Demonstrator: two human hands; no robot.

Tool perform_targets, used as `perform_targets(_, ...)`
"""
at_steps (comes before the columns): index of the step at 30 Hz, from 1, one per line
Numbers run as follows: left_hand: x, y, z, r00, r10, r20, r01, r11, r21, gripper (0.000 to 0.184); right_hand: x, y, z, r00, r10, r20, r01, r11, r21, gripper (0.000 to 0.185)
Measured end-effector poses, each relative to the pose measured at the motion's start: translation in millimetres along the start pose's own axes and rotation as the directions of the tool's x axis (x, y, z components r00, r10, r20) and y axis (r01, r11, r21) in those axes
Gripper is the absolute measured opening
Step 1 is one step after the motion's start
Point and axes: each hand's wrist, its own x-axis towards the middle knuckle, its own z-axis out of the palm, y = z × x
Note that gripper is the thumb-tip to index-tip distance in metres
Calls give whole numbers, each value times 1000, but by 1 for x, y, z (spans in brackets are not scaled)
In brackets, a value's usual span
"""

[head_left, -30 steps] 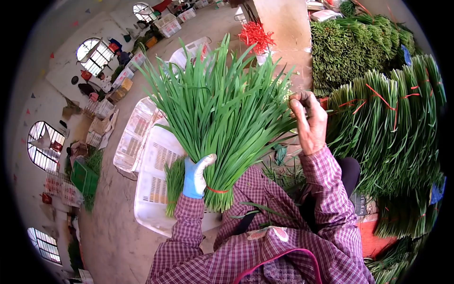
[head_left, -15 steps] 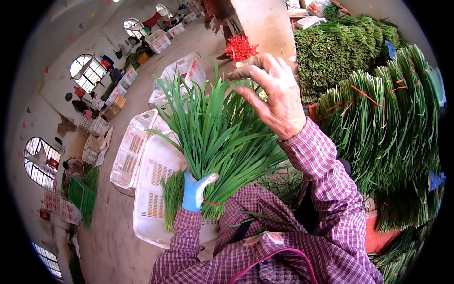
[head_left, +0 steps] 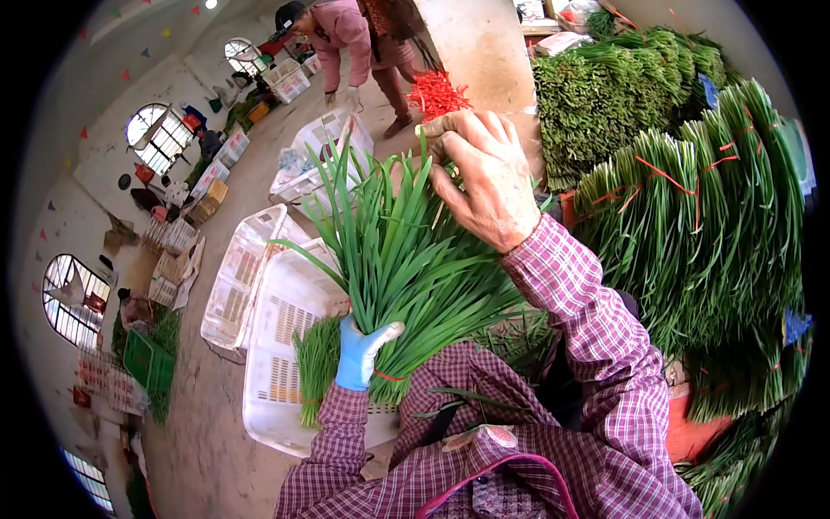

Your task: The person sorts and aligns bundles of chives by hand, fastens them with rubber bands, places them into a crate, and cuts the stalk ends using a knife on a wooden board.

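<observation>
My left hand (head_left: 366, 348), in a blue and white glove, is wrapped round the lower part of a bundle of garlic chives (head_left: 398, 277). A red band circles the bundle just below that hand, and its long flat leaves fan upward and to the right. My bare right hand (head_left: 487, 177) is at the upper leaf tips, fingers bent in a pinch on a leaf; the exact contact is partly hidden. Beside my left hand, a smaller bunch of chives (head_left: 318, 359) stands in a white plastic crate (head_left: 281, 316).
Banded chives (head_left: 692, 199) are piled at the right, below a stack of green stems (head_left: 618, 104). Red ties (head_left: 437, 93) hang by the pillar (head_left: 488, 56). More crates (head_left: 246, 268) stand on the left, and a person in pink (head_left: 341, 35) bends over another crate (head_left: 303, 177).
My right hand has moved slightly down and left, and its fingers have closed in on the leaf tips. A person in pink has come into view at the top.
</observation>
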Motion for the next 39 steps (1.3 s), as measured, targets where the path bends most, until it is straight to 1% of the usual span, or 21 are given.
perform_targets(2, 0, 1, 4, 998, 34, -46, -34, 999, 4, 24, -2, 3, 5, 996, 60, -72, -57, 998, 42, 14)
perform_targets(5, -1, 4, 8, 997, 54, -59, -54, 999, 3, 24, -4, 24, 4, 941, 264, -212, -220, 953, 207, 14)
perform_targets(7, 0, 4, 7, 995, 58, -77, -58, 998, -3, 25, -4, 28, -14, 911, 362, -196, -294, 905, 309, 17)
perform_targets(9, 1, 3, 5, 994, 59, -97, -60, 998, -12, 26, -14, 20, -39, 885, 463, -37, -387, 779, 493, 21)
perform_targets(11, 6, -1, 0, 984, 33, -174, -52, 993, -104, 31, -32, 2, -63, 889, 453, -60, -401, 836, 375, 14)
perform_targets(12, 12, 3, -1, 979, 37, -202, -56, 995, -88, 28, -48, -10, -72, 865, 502, 14, -474, 806, 355, 11)
perform_targets(13, 17, 1, -3, 975, 60, -213, -86, 990, -116, 28, -67, -14, -71, 893, 446, 65, -434, 812, 390, 13)
perform_targets(15, 29, 10, 2, 966, 36, -256, -87, 978, -190, 29, -98, -39, -65, 776, 479, 410, -629, 638, 444, 40)
perform_targets(17, 38, 33, 20, 977, 61, -204, -102, 975, -197, 30, -149, -49, -31, 686, 401, 607, -656, 702, 277, 83)
perform_targets(18, 45, 37, 30, 984, 79, -157, -112, 970, -215, 31, -168, -56, -14, 640, 402, 655, -699, 659, 278, 96)
perform_targets(19, 52, 41, 41, 989, 98, -108, -121, 965, -234, 33, -176, -60, 3, 600, 384, 701, -753, 566, 335, 100)
perform_targets(21, 56, 50, 67, 985, 154, 82, -140, 979, -149, 42, -178, -68, 33, 696, 443, 566, -718, 454, 528, 98)
perform_targets(24, 49, 67, 85, 962, 157, 225, -143, 987, -80, 68, -185, -41, 35, 402, 502, 766, -786, -239, 570, 90)
perform_targets(26, 44, 86, 77, 944, 133, 303, -117, 991, -72, 79, -201, -23, 27, 380, 424, 822, -694, -456, 557, 79)
perform_targets(28, 47, 94, 54, 923, 157, 350, -187, 981, 55, 62, -234, -2, 37, 366, 261, 893, -554, -710, 435, 77)
perform_targets(31, 46, 67, 4, 882, 14, 471, -65, 994, 93, 43, -250, 10, 37, 478, 92, 873, -425, -845, 323, 85)
perform_targets(32, 42, 52, -2, 862, -34, 505, -26, 994, 110, 44, -264, 18, 49, 557, 23, 830, -406, -865, 296, 90)
perform_targets(34, 35, 18, -5, 813, -95, 574, 49, 994, 95, 52, -254, 10, 42, 508, 49, 860, -452, -835, 314, 95)
perform_targets(35, 32, -1, 0, 798, -127, 589, 142, 990, 20, 58, -250, 5, 44, 603, 0, 798, -428, -843, 325, 89)
perform_targets(37, 36, -78, -5, 848, -119, 517, 202, 974, -107, 62, -244, -3, 47, 733, -84, 675, -389, -866, 314, 83)
perform_targets(39, 32, -48, 35, 815, 57, 577, 116, 959, -259, 66, -243, -7, 50, 748, -107, 656, -393, -866, 308, 82)
